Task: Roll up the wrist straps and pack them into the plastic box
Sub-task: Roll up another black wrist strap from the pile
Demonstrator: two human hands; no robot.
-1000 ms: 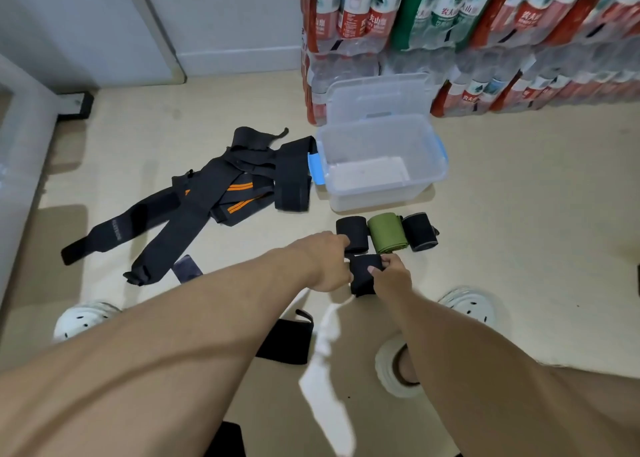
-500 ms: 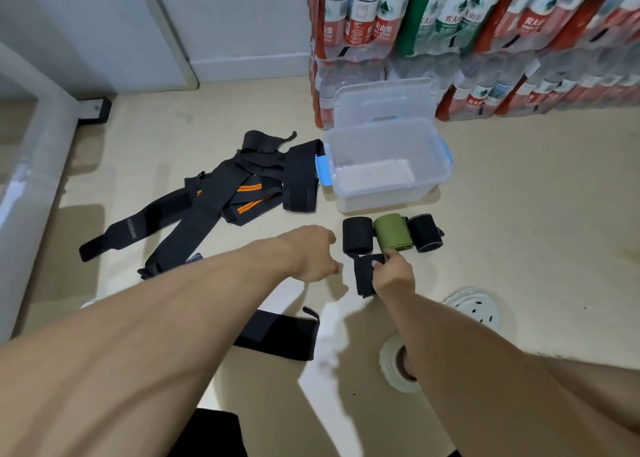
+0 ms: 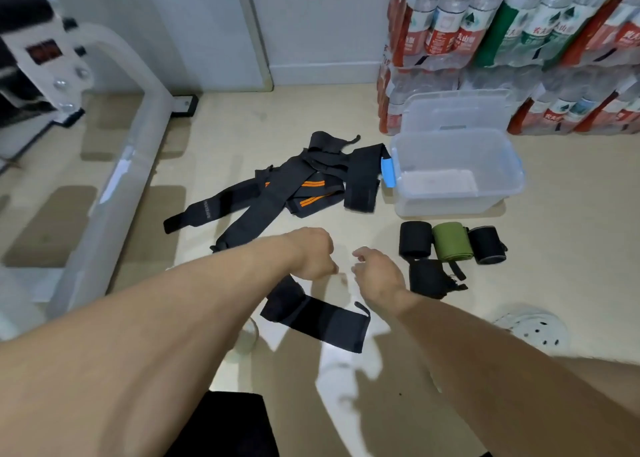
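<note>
Both hands (image 3: pixel 313 254) (image 3: pixel 379 275) left the black roll (image 3: pixel 427 278), fingers loosely curled, empty, above a flat strap (image 3: pixel 318 321).

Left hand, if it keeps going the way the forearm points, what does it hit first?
Likely the right hand, just across a narrow gap from the left hand; further on lie the rolled straps, though depth is unclear.

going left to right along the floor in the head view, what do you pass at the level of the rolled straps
left hand → right hand → black rolled strap → green rolled strap → second black rolled strap
</note>
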